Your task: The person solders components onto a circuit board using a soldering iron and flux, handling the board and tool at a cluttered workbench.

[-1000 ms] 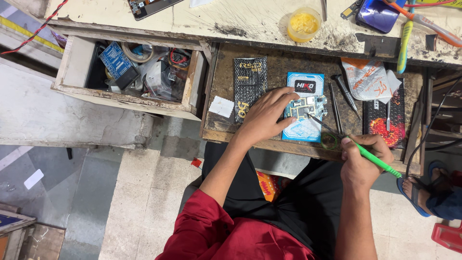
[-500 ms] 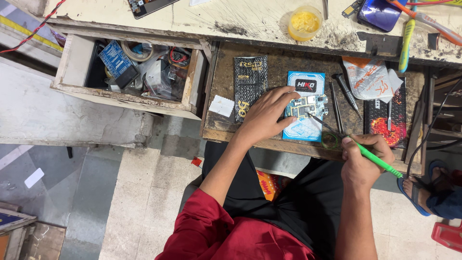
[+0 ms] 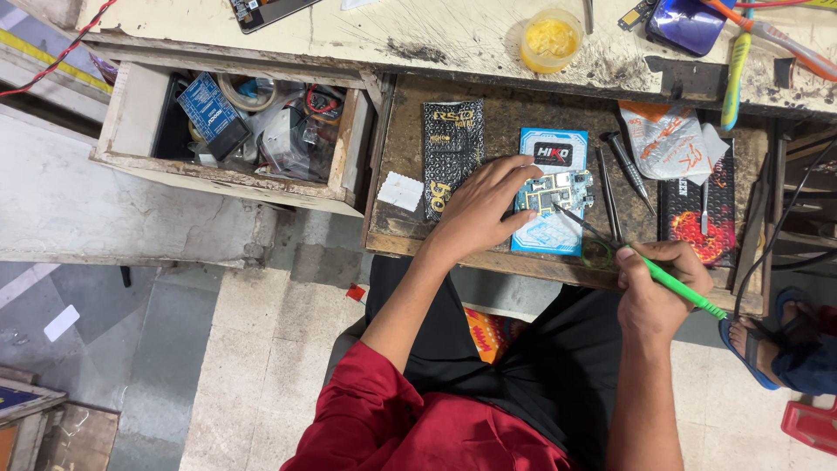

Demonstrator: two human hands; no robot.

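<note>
A small green circuit board (image 3: pixel 558 192) lies on a blue and white packet (image 3: pixel 553 179) in an open wooden drawer (image 3: pixel 397 187). My left hand (image 3: pixel 484 205) presses on the board's left side, fingers spread over it. My right hand (image 3: pixel 658 283) grips a green-handled soldering iron (image 3: pixel 676 283) like a pen; its thin dark tip reaches up-left to the board's lower edge. A cable runs from the iron toward the right.
A black packet (image 3: pixel 452 148), metal tools (image 3: pixel 621 174), a white-orange pouch (image 3: pixel 667 139) and a red-black packet (image 3: pixel 697 209) lie in the same drawer. A second open drawer (image 3: pixel 131 118) at left holds clutter. A yellow paste tub (image 3: pixel 549 39) stands on the worktop. Another person's sandalled foot (image 3: pixel 772 344) is at right.
</note>
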